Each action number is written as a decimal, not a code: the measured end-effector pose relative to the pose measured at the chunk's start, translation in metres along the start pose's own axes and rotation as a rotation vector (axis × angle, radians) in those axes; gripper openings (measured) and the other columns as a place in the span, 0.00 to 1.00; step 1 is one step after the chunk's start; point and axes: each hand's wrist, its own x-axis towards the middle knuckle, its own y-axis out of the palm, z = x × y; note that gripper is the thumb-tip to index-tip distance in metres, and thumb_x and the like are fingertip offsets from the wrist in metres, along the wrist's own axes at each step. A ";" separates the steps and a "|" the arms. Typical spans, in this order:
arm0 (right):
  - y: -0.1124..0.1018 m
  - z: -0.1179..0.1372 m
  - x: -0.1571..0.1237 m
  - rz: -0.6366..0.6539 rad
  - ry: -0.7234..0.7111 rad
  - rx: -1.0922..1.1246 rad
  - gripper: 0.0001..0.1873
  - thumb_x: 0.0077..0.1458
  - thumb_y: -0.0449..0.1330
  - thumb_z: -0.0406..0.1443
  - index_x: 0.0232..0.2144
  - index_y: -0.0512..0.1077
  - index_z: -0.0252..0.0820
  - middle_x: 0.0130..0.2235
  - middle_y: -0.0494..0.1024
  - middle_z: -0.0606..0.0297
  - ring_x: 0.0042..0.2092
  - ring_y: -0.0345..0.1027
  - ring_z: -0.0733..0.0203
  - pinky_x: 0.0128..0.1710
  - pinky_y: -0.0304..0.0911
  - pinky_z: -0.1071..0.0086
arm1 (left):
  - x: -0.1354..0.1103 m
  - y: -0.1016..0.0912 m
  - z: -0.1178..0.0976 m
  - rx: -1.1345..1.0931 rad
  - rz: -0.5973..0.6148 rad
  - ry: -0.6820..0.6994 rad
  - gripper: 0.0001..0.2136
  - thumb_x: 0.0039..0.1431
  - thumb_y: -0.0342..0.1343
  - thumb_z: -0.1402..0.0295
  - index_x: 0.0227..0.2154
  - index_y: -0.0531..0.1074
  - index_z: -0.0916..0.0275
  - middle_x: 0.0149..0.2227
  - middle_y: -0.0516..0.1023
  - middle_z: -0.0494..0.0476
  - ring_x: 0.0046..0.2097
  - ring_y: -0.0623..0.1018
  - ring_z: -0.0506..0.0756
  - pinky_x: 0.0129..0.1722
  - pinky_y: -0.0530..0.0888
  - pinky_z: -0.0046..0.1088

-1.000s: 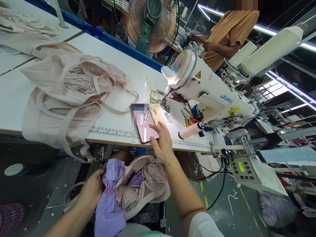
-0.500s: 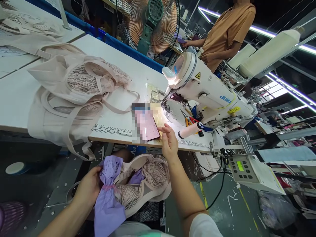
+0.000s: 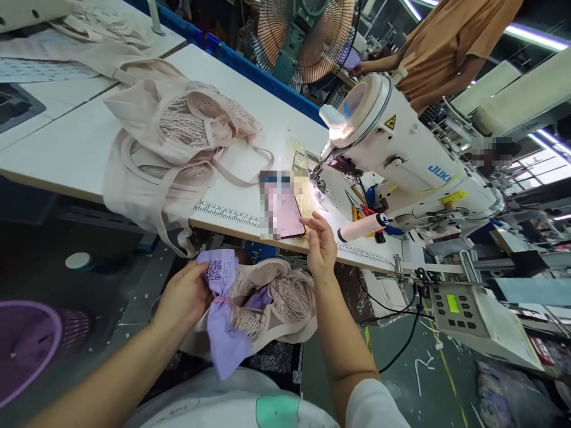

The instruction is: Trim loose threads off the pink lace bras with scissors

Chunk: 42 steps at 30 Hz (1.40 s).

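Observation:
My left hand is closed on the edge of a purple paper tag printed with a QR code. The tag is gathered by a pink tie at a bundle of beige lace bras, which lies low in front of me, below the table edge. My right hand is open, its fingers extended at the right edge of a smartphone. That phone lies on the table by the front edge, its screen lit pink and partly blurred. Whether the fingertips press on it, I cannot tell.
A white sewing machine stands behind the phone, with a pink thread cone and scissors nearby. More beige bras lie on the table at left. A fan, a co-worker and a purple basket surround this.
The view has shifted, so the table things appear farther right. My left hand has tilted the tag, and its QR code faces me more plainly. My right hand stays at the phone's edge.

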 end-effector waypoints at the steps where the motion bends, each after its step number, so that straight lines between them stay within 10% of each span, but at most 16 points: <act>1: 0.000 0.001 -0.002 0.001 -0.012 0.008 0.12 0.58 0.46 0.35 0.43 0.64 0.44 0.42 0.74 0.60 0.56 0.57 0.58 0.52 0.58 0.55 | -0.003 0.000 -0.001 0.006 0.030 0.020 0.05 0.43 0.53 0.79 0.21 0.71 0.65 0.19 0.74 0.50 0.21 0.72 0.49 0.21 0.70 0.22; 22: 0.004 0.017 -0.007 0.118 -0.141 -0.175 0.15 0.56 0.47 0.32 0.46 0.64 0.45 0.44 0.73 0.62 0.56 0.55 0.57 0.54 0.56 0.56 | -0.023 -0.017 0.010 0.099 0.194 0.018 0.17 0.27 0.69 0.68 0.26 0.75 0.64 0.26 0.79 0.53 0.27 0.75 0.50 0.25 0.74 0.22; 42: 0.004 0.014 -0.020 -0.070 -0.029 -0.110 0.11 0.56 0.46 0.32 0.41 0.64 0.43 0.39 0.74 0.60 0.52 0.61 0.59 0.51 0.58 0.56 | -0.037 -0.009 0.004 0.007 0.239 -0.085 0.06 0.43 0.55 0.81 0.24 0.70 0.65 0.30 0.79 0.56 0.36 0.78 0.55 0.38 0.76 0.33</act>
